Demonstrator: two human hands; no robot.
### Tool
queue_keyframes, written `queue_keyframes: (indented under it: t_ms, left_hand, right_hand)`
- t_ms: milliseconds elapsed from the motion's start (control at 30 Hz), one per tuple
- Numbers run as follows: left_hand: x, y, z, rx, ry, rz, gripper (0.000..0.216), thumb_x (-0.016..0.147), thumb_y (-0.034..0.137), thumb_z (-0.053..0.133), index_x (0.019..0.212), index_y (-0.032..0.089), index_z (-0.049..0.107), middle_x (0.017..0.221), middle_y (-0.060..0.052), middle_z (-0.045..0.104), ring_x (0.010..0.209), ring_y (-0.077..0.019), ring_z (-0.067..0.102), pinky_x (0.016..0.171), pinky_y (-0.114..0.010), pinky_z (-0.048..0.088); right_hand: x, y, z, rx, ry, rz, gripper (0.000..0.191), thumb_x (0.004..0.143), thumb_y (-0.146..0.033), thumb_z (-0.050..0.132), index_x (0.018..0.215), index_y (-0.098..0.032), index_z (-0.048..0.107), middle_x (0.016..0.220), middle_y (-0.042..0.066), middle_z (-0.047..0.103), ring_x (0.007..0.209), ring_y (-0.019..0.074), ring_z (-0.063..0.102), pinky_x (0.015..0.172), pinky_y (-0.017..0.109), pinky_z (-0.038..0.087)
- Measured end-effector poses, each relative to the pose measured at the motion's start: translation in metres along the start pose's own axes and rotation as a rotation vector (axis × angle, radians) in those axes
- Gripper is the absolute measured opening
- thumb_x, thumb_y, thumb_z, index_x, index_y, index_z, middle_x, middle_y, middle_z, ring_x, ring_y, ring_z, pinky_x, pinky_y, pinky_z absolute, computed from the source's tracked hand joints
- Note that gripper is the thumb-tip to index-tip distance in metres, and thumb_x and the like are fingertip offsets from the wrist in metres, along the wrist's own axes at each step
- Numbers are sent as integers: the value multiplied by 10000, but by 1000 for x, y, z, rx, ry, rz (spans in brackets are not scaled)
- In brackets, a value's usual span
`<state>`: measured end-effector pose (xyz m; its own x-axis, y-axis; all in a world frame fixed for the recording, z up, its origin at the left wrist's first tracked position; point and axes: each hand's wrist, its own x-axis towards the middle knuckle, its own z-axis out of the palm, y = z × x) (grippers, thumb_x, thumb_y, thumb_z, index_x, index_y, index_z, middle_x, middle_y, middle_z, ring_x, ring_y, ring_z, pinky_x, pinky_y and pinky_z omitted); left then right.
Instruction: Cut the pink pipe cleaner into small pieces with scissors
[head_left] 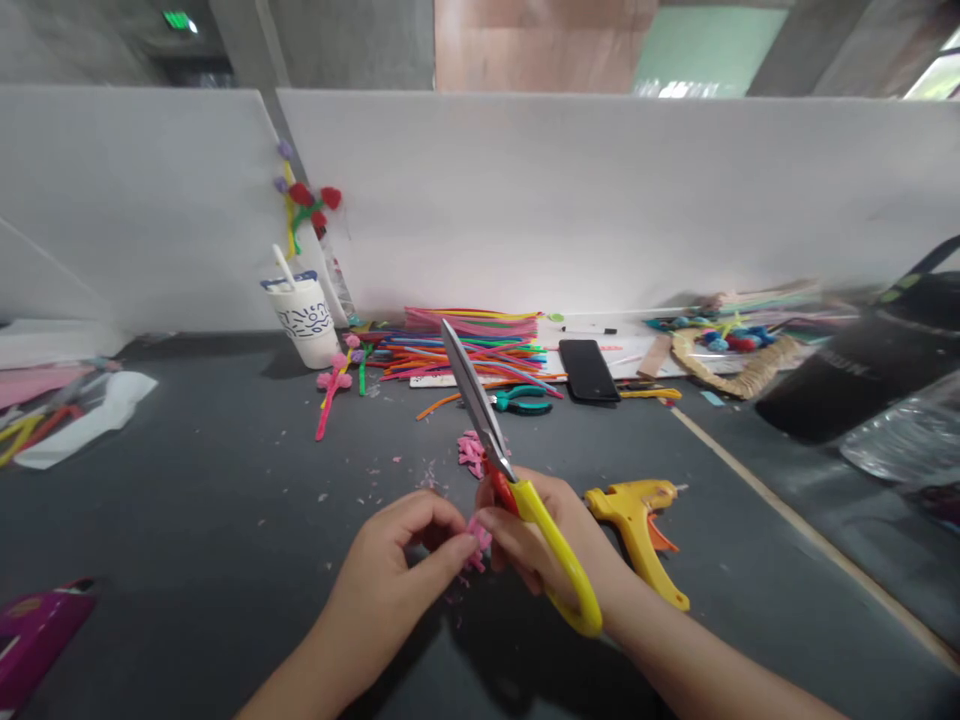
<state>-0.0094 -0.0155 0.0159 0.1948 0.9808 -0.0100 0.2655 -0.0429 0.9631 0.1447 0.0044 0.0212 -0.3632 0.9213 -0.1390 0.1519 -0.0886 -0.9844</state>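
Note:
My left hand [397, 570] is closed in a pinch on a small pink fuzzy pipe cleaner piece [481, 537] above the dark table. Close beside it, my right hand [559, 530] holds scissors [478, 395] with yellow and red handles. Their blades are together and point up and away from me. The right thumb and fingertips are also at the pink piece; whether they grip it is unclear. Just beyond the hands lies a small pile of pink pipe cleaner cuttings [470, 455], partly hidden by the scissors.
A yellow glue gun [637, 525] lies right of my right hand. Farther back are green-handled pliers [521, 400], a phone [588, 370], colourful pipe cleaners [465, 350] and a white cup [304, 320]. A black bottle [862, 350] lies at right, a purple object [41, 635] at left.

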Motion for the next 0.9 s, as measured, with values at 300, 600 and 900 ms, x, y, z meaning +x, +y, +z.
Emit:
queue_keyframes:
  t_ms: [300, 600, 900]
  left_hand:
    - [1, -5, 1, -635, -242, -320, 95, 708, 210, 619, 728, 118, 630, 632, -27, 606, 532, -92, 539, 528, -208, 417]
    - [1, -4, 1, -715, -300, -346, 75, 706, 171, 621, 730, 101, 631, 596, -24, 598, 484, -69, 523, 489, -183, 407]
    - [6, -4, -10, -596, 120, -151, 59, 710, 204, 630, 718, 147, 616, 609, 20, 586, 531, -58, 511, 517, -159, 400]
  right_hand:
    - [-1, 0, 0, -6, -31, -31, 88, 729, -202, 475, 642, -199, 470, 409, -96, 440, 294, 41, 350, 299, 141, 281]
    - [-2, 4, -1, -19, -132, -35, 111, 766, -298, 470, 721, -198, 486, 477, -81, 469, 318, 44, 356, 301, 141, 275]
    - [-2, 1, -7, -386, 31, -225, 232, 709, -398, 545, 678, -191, 447, 582, -50, 445, 521, 91, 409, 470, 192, 331]
